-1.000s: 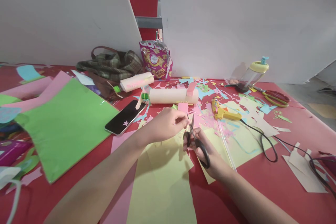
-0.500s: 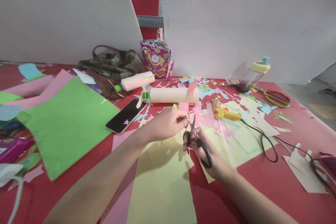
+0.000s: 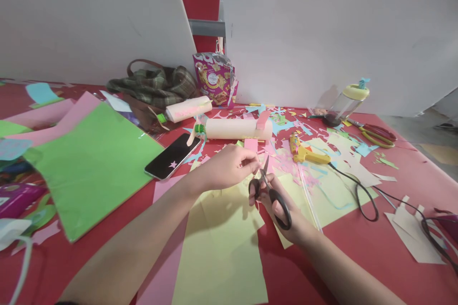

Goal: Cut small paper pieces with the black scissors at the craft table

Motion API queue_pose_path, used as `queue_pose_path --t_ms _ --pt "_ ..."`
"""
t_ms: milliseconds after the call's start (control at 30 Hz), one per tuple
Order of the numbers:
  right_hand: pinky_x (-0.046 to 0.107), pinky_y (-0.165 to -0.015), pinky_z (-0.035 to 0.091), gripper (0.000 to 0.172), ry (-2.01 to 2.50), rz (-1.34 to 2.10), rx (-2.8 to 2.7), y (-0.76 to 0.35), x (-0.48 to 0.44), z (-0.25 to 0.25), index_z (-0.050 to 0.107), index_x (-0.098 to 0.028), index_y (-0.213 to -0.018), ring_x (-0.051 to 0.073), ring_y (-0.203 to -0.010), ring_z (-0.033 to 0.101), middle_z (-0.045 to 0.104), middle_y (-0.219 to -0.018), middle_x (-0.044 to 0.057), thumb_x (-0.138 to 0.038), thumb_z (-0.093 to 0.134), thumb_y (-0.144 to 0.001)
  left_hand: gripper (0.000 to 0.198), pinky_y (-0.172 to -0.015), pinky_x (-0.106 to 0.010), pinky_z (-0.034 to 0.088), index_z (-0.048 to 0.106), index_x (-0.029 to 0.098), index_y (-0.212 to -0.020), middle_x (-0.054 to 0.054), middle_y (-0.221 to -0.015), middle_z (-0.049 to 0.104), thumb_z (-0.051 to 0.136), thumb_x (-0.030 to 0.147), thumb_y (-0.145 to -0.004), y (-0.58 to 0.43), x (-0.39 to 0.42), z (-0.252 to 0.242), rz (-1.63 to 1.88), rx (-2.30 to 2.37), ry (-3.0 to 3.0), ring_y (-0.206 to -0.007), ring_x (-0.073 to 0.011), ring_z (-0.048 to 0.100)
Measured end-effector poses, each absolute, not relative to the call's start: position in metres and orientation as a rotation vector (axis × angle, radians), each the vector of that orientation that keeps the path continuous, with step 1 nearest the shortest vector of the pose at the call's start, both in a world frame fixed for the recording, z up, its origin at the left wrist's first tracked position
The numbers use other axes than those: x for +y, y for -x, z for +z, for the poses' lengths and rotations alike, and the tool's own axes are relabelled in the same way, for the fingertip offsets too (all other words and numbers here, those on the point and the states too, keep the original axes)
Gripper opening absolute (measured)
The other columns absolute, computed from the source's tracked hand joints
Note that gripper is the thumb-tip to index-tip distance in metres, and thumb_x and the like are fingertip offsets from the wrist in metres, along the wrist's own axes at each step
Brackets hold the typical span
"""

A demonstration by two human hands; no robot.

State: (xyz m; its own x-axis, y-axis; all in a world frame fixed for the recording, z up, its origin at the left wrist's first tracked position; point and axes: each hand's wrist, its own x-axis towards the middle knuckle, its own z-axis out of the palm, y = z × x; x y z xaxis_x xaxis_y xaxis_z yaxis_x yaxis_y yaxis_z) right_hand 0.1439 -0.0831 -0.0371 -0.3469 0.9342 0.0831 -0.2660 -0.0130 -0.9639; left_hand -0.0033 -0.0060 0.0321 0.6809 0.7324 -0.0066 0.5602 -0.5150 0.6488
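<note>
Black-handled scissors (image 3: 280, 208) are in my right hand (image 3: 277, 200), fingers through the loops, with the blades pointing up and slightly parted. Just left of the blades, my left hand (image 3: 234, 167) is closed in a pinch; whatever lies between its fingertips is too small to make out. Below both hands lies a pale yellow sheet (image 3: 222, 252), partly over a pink sheet (image 3: 161, 257). Beyond the hands rests a cream paper-wrapped roll (image 3: 232, 129) with a green cap and pink strips.
A phone (image 3: 171, 157) and green sheets (image 3: 96, 167) lie left. A yellow glue gun (image 3: 309, 155) with a black cord, pliers (image 3: 377, 134) and a clear jar (image 3: 347, 105) are right. Behind stand a snack bag (image 3: 214, 78) and plaid cloth (image 3: 153, 86). Paper scraps surround the roll.
The scissors' handles have spread a little wider, and the blades have turned slightly. My left hand keeps its pinch in nearly the same place. The view has shifted slightly.
</note>
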Motion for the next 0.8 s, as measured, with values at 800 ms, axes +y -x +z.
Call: queue_pose_path --t_ms 800 --pt "0.03 -0.063 0.036 0.028 0.787 1.63 -1.228 -0.1449 -0.082 -0.0385 0.037 -0.024 -0.081 0.016 -0.067 0.046 0.046 -0.078 0.003 -0.047 0.048 -0.072 0.029 -0.051 -0.021 0.027 0.058 0.013 -0.065 0.0 -0.06 0.056 0.035 0.026 -0.077 0.0052 -0.005 0.0327 0.32 0.982 -2.322 -0.055 -0.0098 0.046"
